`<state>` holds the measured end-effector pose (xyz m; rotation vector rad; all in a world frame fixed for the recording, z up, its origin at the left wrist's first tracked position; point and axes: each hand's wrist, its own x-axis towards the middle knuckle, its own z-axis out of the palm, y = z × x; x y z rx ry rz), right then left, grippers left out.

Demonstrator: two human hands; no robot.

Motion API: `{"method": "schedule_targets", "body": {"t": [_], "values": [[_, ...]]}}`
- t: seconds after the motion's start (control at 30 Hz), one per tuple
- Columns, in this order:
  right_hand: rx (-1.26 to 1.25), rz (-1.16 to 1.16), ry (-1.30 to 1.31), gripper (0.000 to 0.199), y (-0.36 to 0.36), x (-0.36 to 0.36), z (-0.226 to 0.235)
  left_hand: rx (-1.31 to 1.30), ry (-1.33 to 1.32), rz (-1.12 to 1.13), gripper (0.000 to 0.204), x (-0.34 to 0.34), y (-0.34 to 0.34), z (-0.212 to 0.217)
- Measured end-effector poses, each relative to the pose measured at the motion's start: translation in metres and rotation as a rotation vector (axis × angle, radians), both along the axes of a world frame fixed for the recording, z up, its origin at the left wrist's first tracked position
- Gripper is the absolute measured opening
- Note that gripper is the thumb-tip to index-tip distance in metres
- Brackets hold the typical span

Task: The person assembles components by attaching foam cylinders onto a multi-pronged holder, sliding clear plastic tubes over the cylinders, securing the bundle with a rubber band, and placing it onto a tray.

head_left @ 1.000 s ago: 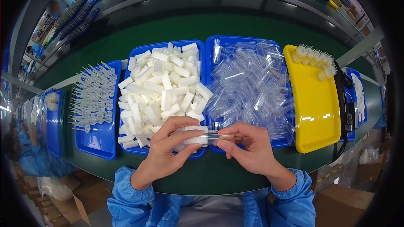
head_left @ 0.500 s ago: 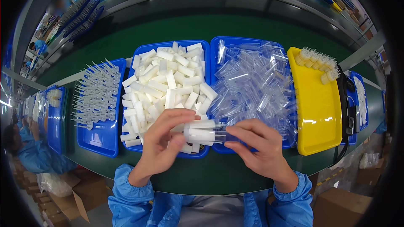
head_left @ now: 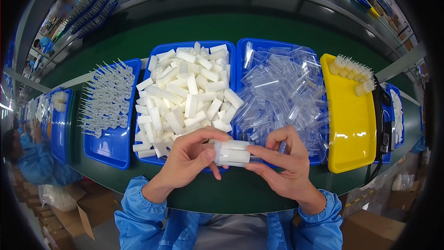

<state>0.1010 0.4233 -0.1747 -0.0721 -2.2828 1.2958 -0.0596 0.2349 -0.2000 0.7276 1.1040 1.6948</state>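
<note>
The person's left hand (head_left: 192, 157) and right hand (head_left: 282, 164) meet over the near edge of the green bench (head_left: 231, 194), and between them sits a small bundle of white cylindrical sticks (head_left: 233, 153). The bundle lies level, its long axis running left to right across the body, one end buried in the left palm and the other reaching toward the right hand's fingertips. The left hand is curled most of the way closed around that end, thumb underneath and fingers arched over the top. The right hand is half closed: its thumb and first fingers pinch at the bundle's right end, where something clear seems to meet the sticks, though I cannot make out what. Both wrists come out of blue sleeves (head_left: 138, 213).

Just beyond the hands stands a blue tray heaped with white sticks (head_left: 185, 92) of the same kind, lying every which way. Right beside it, another blue tray holds a jumble of clear plastic tubes (head_left: 282, 88); the right hand hovers over its near rim. Further right is a yellow tray (head_left: 351, 129), with a short row of bristly capped pieces (head_left: 354, 71) at its far end. To the left, a blue tray carries rows of thin white applicators (head_left: 104, 99).
</note>
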Motion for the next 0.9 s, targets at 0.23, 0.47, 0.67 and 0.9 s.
{"method": "schedule_targets", "body": {"t": [0.23,0.47,0.67,0.9], "values": [[-0.007,-0.022,0.007,0.04,-0.011,-0.001,-0.003,-0.003,-0.069,-0.02,0.033,0.009,0.005,0.002],[0.07,-0.211,0.049,0.041,0.002,-0.004,0.017,-0.049,-0.384,0.048,0.032,0.002,0.004,0.008],[0.554,-0.085,-0.196,0.026,0.022,0.009,0.027,0.014,-0.212,0.164,0.041,-0.005,-0.002,0.014],[0.748,-0.019,-0.336,0.03,0.002,-0.003,0.031,-0.031,-0.134,0.211,0.044,-0.004,-0.003,0.019]]}}
